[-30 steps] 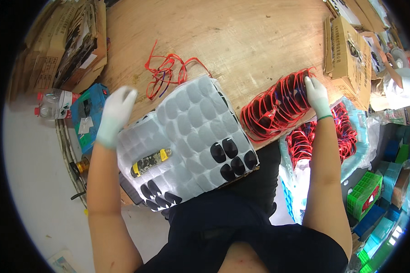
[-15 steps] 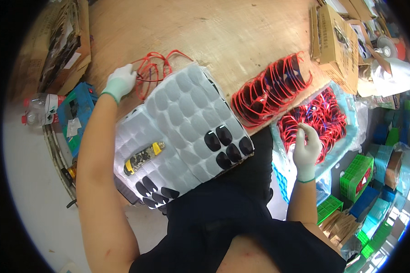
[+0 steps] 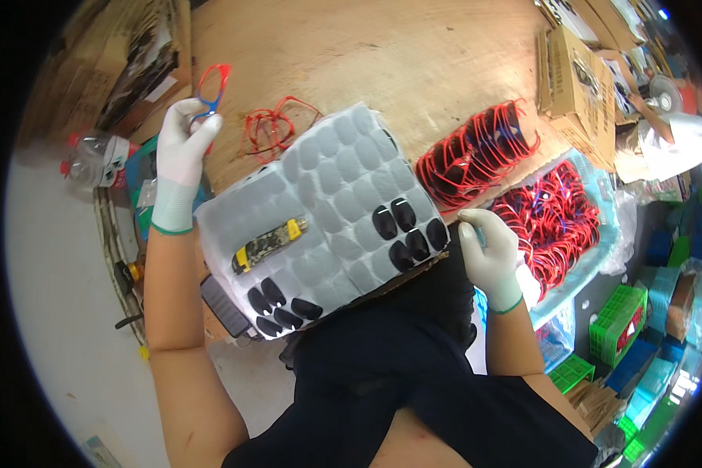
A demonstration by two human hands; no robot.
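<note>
Frame (image 3: 210, 103) in hand (image 3: 182, 150), basket (image 3: 603, 186) of likely eyewear (image 3: 552, 222)

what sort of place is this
Probably an eyewear workshop: a white dimpled tray holds loose dark lenses, a row of red glasses lies beside it, and more red frames are heaped nearby.

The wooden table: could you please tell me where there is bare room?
Free: the table beyond the white tray, between the cardboard stack and carton, and between tray and red glasses row. Crowded: its near side, with tray, glasses and loose red frames.
</note>
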